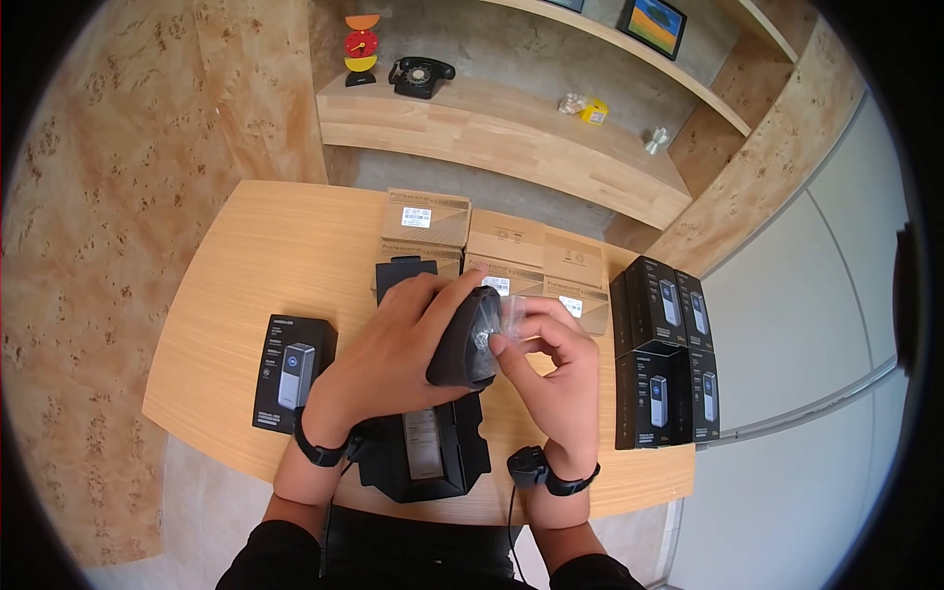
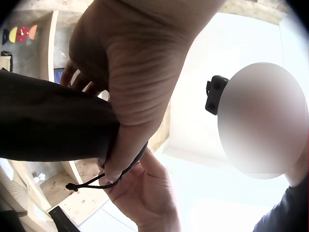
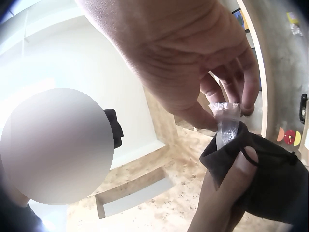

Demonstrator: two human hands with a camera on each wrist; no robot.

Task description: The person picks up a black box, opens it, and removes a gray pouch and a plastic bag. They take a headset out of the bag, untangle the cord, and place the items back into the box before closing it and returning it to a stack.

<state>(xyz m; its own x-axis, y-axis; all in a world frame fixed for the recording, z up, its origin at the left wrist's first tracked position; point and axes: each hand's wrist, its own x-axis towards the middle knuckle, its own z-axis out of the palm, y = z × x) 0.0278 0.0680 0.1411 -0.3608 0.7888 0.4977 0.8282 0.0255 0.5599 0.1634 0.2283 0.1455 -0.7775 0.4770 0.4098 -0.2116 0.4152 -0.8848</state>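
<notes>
A black drawstring pouch (image 1: 454, 356) is gripped by my left hand (image 1: 388, 344), its mouth turned toward my right hand (image 1: 559, 369). Between thumb and fingers, the right hand pinches a clear plastic bag (image 3: 227, 126), whose lower part sits inside the pouch mouth. In the left wrist view the pouch (image 2: 53, 123) stretches out to the left, and its cord (image 2: 91, 185) dangles near the mouth. Below both hands lies an opened black box (image 1: 474, 457) with a grey, flat-faced item (image 1: 424, 447) in it. My hands and the pouch hide part of this box.
One black printed box (image 1: 292, 374) lies at the table's left. Several similar boxes (image 1: 657, 393) are grouped on the right. Brown cartons (image 1: 506, 239) are stacked at the back of the wooden table (image 1: 226, 265). Behind stands a shelf (image 1: 442, 123) with a black telephone (image 1: 421, 75).
</notes>
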